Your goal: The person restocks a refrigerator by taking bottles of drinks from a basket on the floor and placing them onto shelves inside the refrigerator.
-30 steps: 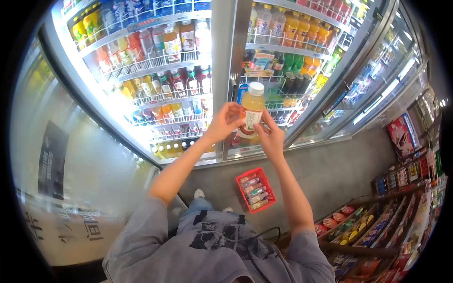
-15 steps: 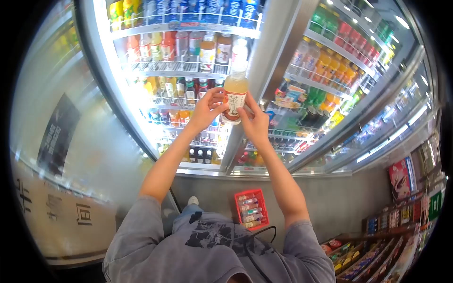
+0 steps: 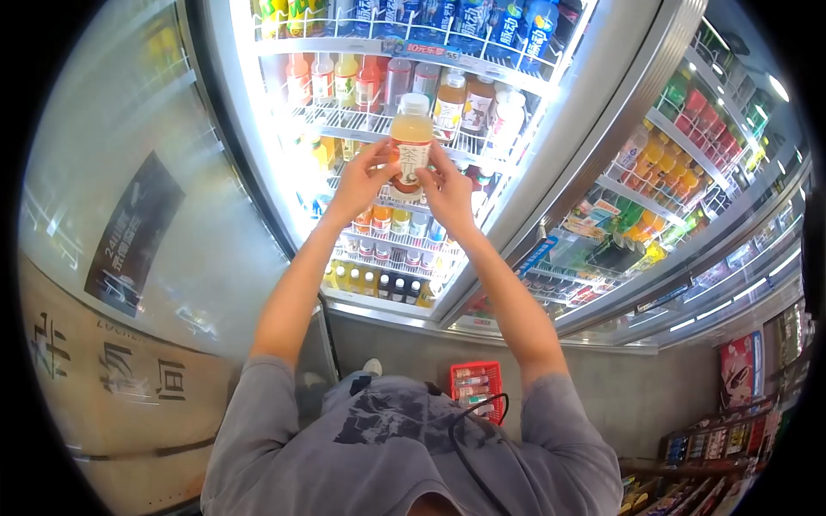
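Note:
Both of my hands grip one drink bottle point(image 3: 411, 142), held upright in front of the lit fridge shelves. It has a white cap, pale yellow liquid and a white-and-red label with large characters facing me. My left hand point(image 3: 366, 181) closes on its left side, thumb on the label. On the right side, my right hand point(image 3: 447, 187) wraps round the lower part with its thumb in front. Behind the bottle, a wire shelf point(image 3: 344, 123) carries rows of juice and tea bottles point(image 3: 450, 101), partly hidden by my hands.
An opened glass door point(image 3: 129, 215) stands to my left. Shut fridge doors point(image 3: 619, 215) continue on the right. A red basket point(image 3: 498, 376) holding several bottles sits on the floor, partly behind a black cable point(image 3: 465, 408). Snack racks point(image 3: 714, 443) stand at lower right.
My view has turned to the right, so the shelves and basket sit differently in the frame. The bottle has shifted left against the shelves, still in both hands.

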Demonstrator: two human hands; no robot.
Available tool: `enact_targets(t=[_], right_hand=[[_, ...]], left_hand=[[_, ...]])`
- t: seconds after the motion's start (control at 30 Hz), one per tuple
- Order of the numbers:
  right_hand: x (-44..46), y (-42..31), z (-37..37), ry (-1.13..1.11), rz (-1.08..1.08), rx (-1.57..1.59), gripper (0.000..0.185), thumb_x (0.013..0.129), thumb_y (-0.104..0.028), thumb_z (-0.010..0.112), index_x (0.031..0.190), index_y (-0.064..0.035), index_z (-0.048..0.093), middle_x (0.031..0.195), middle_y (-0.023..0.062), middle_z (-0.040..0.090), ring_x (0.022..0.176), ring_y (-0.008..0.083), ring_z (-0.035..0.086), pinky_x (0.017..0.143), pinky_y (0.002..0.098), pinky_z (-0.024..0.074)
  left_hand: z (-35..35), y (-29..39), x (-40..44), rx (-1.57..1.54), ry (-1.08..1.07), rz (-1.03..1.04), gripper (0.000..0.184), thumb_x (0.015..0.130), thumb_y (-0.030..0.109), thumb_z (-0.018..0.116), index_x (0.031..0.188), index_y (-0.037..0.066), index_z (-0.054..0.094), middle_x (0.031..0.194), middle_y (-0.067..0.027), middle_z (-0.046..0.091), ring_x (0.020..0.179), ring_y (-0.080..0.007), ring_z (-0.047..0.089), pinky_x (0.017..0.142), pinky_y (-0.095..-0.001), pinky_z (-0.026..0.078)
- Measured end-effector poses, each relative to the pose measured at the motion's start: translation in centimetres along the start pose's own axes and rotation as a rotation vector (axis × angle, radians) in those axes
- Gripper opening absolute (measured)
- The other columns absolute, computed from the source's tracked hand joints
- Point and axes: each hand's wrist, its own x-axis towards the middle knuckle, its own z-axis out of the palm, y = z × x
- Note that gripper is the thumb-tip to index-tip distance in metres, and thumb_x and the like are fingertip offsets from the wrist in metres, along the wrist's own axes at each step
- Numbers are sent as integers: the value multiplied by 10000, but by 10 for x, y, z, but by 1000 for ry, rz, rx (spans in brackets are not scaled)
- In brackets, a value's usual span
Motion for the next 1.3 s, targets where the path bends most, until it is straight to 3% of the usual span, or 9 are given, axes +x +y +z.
enact_targets(t=[0.03, 0.37, 0.5, 0.6, 0.67, 0.7, 0.93, 1.1, 1.3], right_hand=[[5, 2, 6, -14, -12, -35, 617, 900, -90, 635, 1469, -80, 397, 1171, 226, 660, 994, 325, 699, 811, 359, 562], [42, 35, 45, 10, 18, -66, 631, 895, -131, 648, 1470, -74, 393, 1198, 180, 663, 1008, 323, 695, 821, 376, 551], [47, 46, 34, 43, 14, -105, 628, 892, -121, 644, 1465, -68, 395, 1194, 193, 660, 979, 338, 697, 808, 374, 554], [50, 52, 20, 49, 54, -148, 621, 894, -103, 632, 1465, -59, 390, 1177, 208, 661, 961, 347, 697, 801, 378, 553], [54, 56, 10, 89, -20, -147, 627, 893, -96, 631, 1468, -55, 384, 1167, 207, 665, 962, 344, 697, 804, 365, 551], [55, 55, 4, 81, 38, -162, 640, 891, -85, 631, 1474, -42, 369, 1176, 211, 660, 981, 330, 698, 816, 355, 552], [58, 54, -28, 61, 65, -201, 656, 909, -71, 612, 1490, -7, 313, 1261, 227, 615, 1041, 286, 685, 853, 324, 553], [61, 54, -37, 71, 62, -154, 684, 903, -40, 601, 1505, -28, 277, 1286, 226, 596, 1120, 281, 643, 955, 352, 538], [70, 65, -45, 112, 50, -164, 716, 864, -49, 667, 1490, -25, 320, 1261, 232, 612, 1159, 283, 623, 959, 354, 536]], left_hand=[[-7, -11, 5, -35, 34, 21, 579, 924, 169, 668, 1436, 34, 434, 1259, -165, 604, 1126, -217, 607, 928, -325, 516], [-41, -36, 43, -26, 5, -13, 603, 928, 207, 666, 1448, 40, 411, 1256, -170, 597, 1117, -224, 608, 926, -326, 508], [-29, -49, 60, -44, -11, 47, 590, 929, 197, 661, 1443, 36, 419, 1236, -161, 614, 1100, -210, 614, 918, -324, 507], [-16, -42, 72, -25, -80, -27, 620, 937, 164, 645, 1469, 5, 369, 1298, -160, 583, 1191, -206, 563, 982, -324, 464], [-6, -37, 79, -52, -114, -52, 620, 937, 184, 653, 1466, 10, 380, 1294, -146, 590, 1169, -197, 574, 971, -313, 466], [0, -42, 87, -22, -74, 5, 568, 926, 189, 652, 1435, 46, 446, 1217, -126, 646, 1063, -199, 633, 900, -320, 506], [17, -42, 115, -2, -194, 16, 599, 913, 220, 678, 1444, 58, 455, 1223, -96, 642, 1051, -179, 628, 897, -318, 500], [21, -47, 126, -12, -276, -26, 676, 899, 206, 704, 1485, 72, 395, 1282, -150, 611, 1126, -188, 597, 976, -322, 459], [31, -52, 134, -65, -307, 6, 717, 870, 142, 712, 1497, 68, 371, 1346, -139, 565, 1210, -193, 544, 1004, -342, 450]])
